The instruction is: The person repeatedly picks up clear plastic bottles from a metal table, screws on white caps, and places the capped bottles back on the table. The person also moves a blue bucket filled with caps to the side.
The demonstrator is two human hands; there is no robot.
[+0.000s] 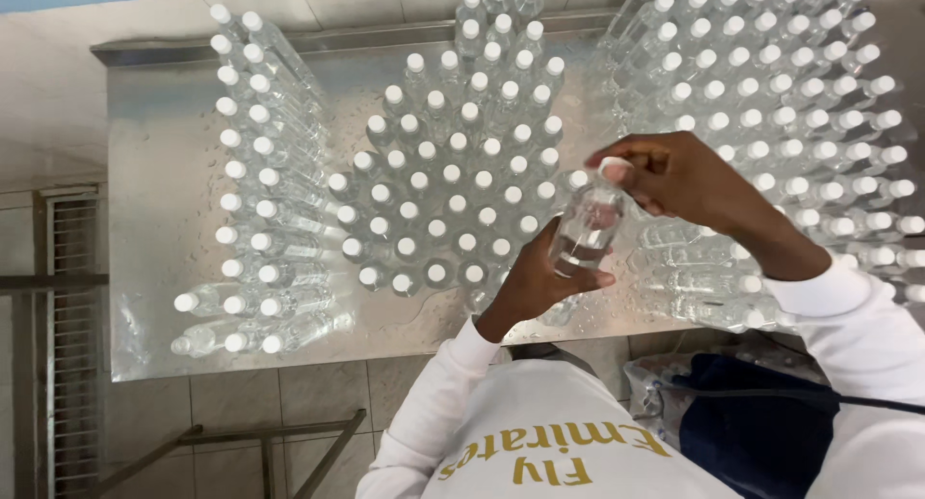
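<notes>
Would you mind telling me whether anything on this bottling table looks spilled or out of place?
Water droplets and a small puddle lie on the steel table near its front edge. The bottles at the left lie on their sides, while the middle group stands upright. Nothing looks damaged.

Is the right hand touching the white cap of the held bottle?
Touching: the head view shows the right hand's fingertips closed on the white cap of the bottle.
</notes>
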